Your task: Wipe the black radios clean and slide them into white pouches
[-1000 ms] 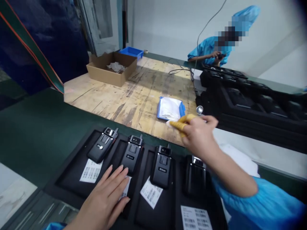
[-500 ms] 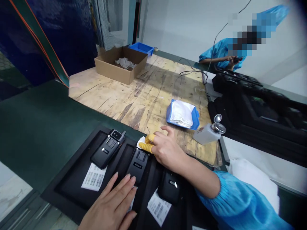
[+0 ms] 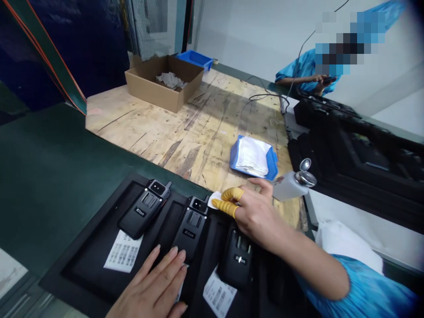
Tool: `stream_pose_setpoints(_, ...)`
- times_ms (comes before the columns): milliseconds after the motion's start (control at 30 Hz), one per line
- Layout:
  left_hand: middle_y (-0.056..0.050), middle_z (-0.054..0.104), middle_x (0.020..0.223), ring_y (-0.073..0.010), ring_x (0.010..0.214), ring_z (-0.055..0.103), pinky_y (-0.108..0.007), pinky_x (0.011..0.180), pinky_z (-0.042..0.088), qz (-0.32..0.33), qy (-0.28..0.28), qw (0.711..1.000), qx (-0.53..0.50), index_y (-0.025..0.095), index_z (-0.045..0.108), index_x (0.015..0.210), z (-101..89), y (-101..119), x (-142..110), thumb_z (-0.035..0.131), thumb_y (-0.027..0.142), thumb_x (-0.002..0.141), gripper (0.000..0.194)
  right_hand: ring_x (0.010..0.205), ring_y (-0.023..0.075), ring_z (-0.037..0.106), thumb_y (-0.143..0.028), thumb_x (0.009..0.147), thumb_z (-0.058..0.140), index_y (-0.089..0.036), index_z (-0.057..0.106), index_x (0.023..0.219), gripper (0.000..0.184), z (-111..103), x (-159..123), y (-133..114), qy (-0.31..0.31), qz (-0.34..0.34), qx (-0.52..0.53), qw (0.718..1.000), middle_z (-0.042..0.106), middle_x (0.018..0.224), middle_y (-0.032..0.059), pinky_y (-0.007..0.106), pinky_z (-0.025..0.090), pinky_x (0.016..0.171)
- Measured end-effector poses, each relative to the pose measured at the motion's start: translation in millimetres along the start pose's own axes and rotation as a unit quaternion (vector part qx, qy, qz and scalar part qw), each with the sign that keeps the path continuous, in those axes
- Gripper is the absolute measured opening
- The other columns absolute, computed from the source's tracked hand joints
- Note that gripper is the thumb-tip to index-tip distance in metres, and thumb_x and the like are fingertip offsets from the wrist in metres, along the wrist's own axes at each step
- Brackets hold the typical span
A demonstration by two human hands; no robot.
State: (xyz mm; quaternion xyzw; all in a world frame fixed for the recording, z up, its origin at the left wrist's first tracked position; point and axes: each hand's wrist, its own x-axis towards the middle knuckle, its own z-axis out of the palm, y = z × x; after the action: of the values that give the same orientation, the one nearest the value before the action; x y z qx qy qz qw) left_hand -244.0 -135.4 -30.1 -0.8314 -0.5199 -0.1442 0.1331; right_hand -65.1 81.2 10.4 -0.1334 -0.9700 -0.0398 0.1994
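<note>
Past the tray's (image 3: 84,249) edge, I find room over the board (image 3: 212,128); right hand (image 3: 258,216) pinches a wipe (image 3: 214,199) beside the radio (image 3: 189,229), left hand (image 3: 154,282) (fingers straight, grip wide) rests there.

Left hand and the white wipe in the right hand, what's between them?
In the head view, the middle black handset of the three showing lies between the left hand and the wipe.

Your right hand (image 3: 255,215) hides one radio's (image 3: 233,269) top; your left hand (image 3: 154,285), cut off at bottom, mostly covers a label (image 3: 180,288). Co-worker's (image 3: 300,66) item (image 3: 329,80) too small to tell.
</note>
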Motion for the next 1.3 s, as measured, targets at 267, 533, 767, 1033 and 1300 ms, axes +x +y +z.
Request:
stream_pose_setpoints(267,-0.006,0.065,0.120,-0.0189,0.116,0.057,-0.037,0.115,0.024,-0.001,0.007,1.000,-0.002,0.013,0.063,0.110,1.3,-2,4,0.048,0.019,0.088,0.027,0.075,0.0135,0.048,-0.015,0.094,0.038,-0.020,0.067,0.076,0.034,25,25,-9,-0.004,-0.036,0.007,0.999,0.062,0.082,0.0014,0.043,0.015,0.095)
stream_pose_setpoints(533,-0.004,0.063,0.122,-0.0172,0.116,0.056,-0.035,0.116,0.022,-0.020,0.016,0.999,-0.023,0.014,0.064,0.111,2.0,-2,2,0.048,0.023,0.091,0.027,0.072,0.0113,0.051,-0.009,0.094,0.034,-0.020,0.064,0.074,0.037,4,-6,-4,-0.017,-0.017,0.013,1.000,0.063,0.077,-0.0014,0.040,0.017,0.097)
stream_pose_setpoints(767,-0.004,0.063,0.123,-0.0188,0.116,0.057,-0.040,0.116,0.016,0.000,0.000,1.000,0.009,0.014,0.063,0.111,1.5,-2,2,0.048,0.022,0.089,0.029,0.075,0.0146,0.049,-0.010,0.090,0.042,-0.020,0.065,0.071,0.031,7,11,-12,0.010,-0.006,-0.012,1.000,0.063,0.081,0.0012,0.041,0.020,0.093)
stream_pose_setpoints(1033,-0.003,0.064,0.121,-0.0169,0.115,0.057,-0.036,0.115,0.021,-0.005,0.010,1.000,0.003,0.015,0.064,0.109,1.9,-1,2,0.047,0.020,0.089,0.027,0.074,0.0141,0.044,-0.010,0.089,0.044,-0.019,0.060,0.061,0.034,20,22,-23,-0.028,-0.071,0.002,0.997,0.058,0.073,0.0001,0.042,0.015,0.095)
stream_pose_setpoints(1300,-0.001,0.065,0.120,-0.0152,0.114,0.058,-0.034,0.116,0.019,-0.031,0.019,0.999,-0.029,0.016,0.065,0.108,2.2,-2,3,0.045,0.022,0.092,0.026,0.072,0.0129,0.044,-0.001,0.083,0.041,-0.018,0.055,0.060,0.032,8,-8,-17,-0.031,-0.030,0.015,0.999,0.059,0.075,-0.0003,0.040,0.017,0.096)
